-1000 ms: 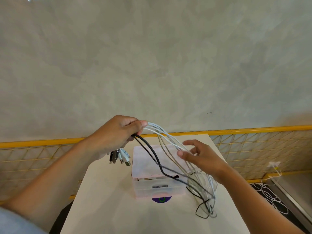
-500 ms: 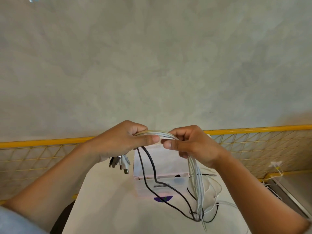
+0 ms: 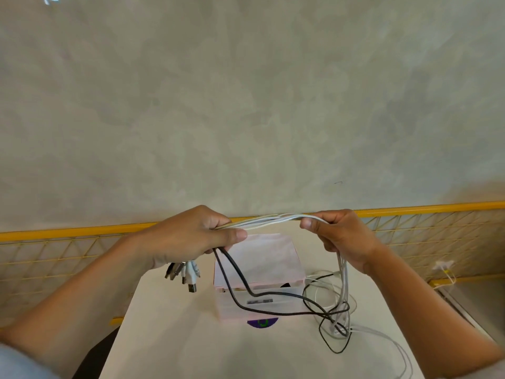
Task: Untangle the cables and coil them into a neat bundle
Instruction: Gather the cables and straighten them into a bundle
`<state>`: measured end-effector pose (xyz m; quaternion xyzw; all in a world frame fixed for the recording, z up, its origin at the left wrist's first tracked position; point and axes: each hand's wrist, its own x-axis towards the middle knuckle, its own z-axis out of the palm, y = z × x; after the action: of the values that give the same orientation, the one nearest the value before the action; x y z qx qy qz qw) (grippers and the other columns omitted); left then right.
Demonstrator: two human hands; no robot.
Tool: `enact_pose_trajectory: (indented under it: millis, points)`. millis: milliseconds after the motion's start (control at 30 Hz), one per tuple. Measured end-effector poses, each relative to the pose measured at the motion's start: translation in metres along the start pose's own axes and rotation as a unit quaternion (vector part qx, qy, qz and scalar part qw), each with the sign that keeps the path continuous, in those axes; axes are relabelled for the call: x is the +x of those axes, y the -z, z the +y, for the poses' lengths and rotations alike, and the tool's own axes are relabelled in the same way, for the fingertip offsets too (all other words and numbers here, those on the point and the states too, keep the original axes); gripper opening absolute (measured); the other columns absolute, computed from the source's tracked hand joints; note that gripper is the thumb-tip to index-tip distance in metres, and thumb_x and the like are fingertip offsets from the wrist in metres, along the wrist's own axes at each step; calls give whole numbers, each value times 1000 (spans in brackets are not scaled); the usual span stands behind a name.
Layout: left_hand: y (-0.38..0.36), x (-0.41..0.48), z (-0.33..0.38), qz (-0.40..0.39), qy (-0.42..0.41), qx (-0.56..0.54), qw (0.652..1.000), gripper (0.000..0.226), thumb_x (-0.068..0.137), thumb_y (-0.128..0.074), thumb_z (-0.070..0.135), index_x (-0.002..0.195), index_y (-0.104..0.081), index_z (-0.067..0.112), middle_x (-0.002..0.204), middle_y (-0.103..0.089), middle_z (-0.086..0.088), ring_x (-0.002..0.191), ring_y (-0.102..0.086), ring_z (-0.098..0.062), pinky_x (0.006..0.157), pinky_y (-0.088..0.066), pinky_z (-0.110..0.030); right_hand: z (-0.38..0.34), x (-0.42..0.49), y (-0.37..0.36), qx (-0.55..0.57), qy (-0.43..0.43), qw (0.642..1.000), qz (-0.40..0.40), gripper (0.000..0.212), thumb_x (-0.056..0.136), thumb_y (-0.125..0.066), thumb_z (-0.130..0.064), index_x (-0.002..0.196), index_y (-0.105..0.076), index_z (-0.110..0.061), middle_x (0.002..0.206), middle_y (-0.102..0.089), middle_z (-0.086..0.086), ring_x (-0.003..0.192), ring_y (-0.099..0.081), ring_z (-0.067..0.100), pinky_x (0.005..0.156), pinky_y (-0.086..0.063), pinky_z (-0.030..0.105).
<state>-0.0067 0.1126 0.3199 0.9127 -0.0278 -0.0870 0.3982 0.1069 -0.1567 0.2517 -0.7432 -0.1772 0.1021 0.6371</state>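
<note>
Thin white cables (image 3: pixel 269 222) are gathered into one bundle and held in the air, stretched level between both hands, above the far half of the table. The left hand (image 3: pixel 188 237) is curled round one end, thumb laid along the strands. White and dark USB plug ends (image 3: pixel 184 274) hang below its palm. The right hand (image 3: pixel 343 239) has its fingers closed round the bundle, which bends there and drops to a loose tangle on the tabletop.

A single black cable (image 3: pixel 240 277) leaves the left hand, sags across the box front and loops through that tangle.

A small translucent plastic box with a pale pink lid (image 3: pixel 262 255) stands mid-table under the hands. Its contents are blurred, apart from a dark strip behind the front wall.

The white rectangular table (image 3: pixel 175 340) shows bare surface near and left of the box. The tangle lies right of the box, and strands trail toward the near right edge. A yellow wire-mesh rail (image 3: pixel 68 232) runs beyond the far edge.
</note>
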Motion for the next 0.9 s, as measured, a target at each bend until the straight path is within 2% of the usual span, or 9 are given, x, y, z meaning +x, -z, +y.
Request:
enact_pose_trajectory:
  millis: [67,167,267,300,400,467,533,733,900]
  points:
    - [-4,3,1,7,-3,-26,1000,42,90,-60,50,69,-54,14,54,-31,9,45,-27,-6,45,-23,-19,7,0,-3,-12,-8,1000,1,35,68,-78,-43,83,-81,-12,57,-29,-2,56,-22,17,54,-17,33]
    - [-9,9,2,49,-9,-52,997,41,95,-58,45,69,-52,14,49,-29,12,42,-24,-5,42,-21,-19,15,-2,-6,-61,-28,998,-8,46,72,-77,-49,82,-74,-5,56,-35,-3,54,-32,17,50,-27,25]
    - [-13,14,1,100,-8,-49,994,43,97,-56,46,66,-54,16,45,-32,13,38,-27,-5,42,-22,-17,14,-4,-10,-114,-29,992,-40,22,82,-77,-45,71,-72,-26,60,-53,1,54,-51,17,56,-44,25]
    - [-15,16,1,112,-6,-46,993,43,97,-56,47,66,-55,17,44,-33,12,38,-28,-5,43,-23,-17,12,-4,-13,-113,-30,992,-49,18,80,-78,-47,81,-74,-29,67,-60,3,58,-59,17,61,-51,28]
    - [-18,20,1,139,-1,-43,989,44,95,-57,50,61,-57,22,49,-36,9,45,-31,-9,52,-27,-26,3,-2,-21,-136,-9,990,-20,58,68,-79,-59,117,-68,-32,101,-72,-5,87,-71,13,82,-59,31]
    - [-20,23,1,160,5,-47,986,45,94,-58,52,57,-58,26,56,-38,2,53,-35,-15,59,-29,-29,-12,-5,-30,-150,54,987,36,44,75,-80,-52,113,-69,-32,102,-71,-10,90,-68,9,79,-55,23]
    - [-22,25,3,182,7,-51,982,45,94,-58,51,58,-57,23,61,-38,-2,58,-36,-18,63,-30,-31,-29,-10,-41,-114,94,988,48,18,87,-76,-38,99,-75,-24,89,-74,-4,81,-69,11,75,-56,25]
    - [-29,32,13,239,-21,-43,970,47,96,-59,44,64,-52,11,56,-43,-1,55,-40,-17,59,-34,-32,-55,-27,-75,-51,34,982,-181,30,97,-64,-35,104,-73,-7,98,-77,7,90,-74,22,91,-55,34]
    - [-29,32,14,252,-49,-17,966,48,97,-58,45,68,-54,6,60,-59,-11,55,-47,-16,58,-39,-32,-56,-29,-82,74,-8,973,-217,27,98,-63,-12,105,-63,14,66,-58,6,58,-58,25,74,-54,39]
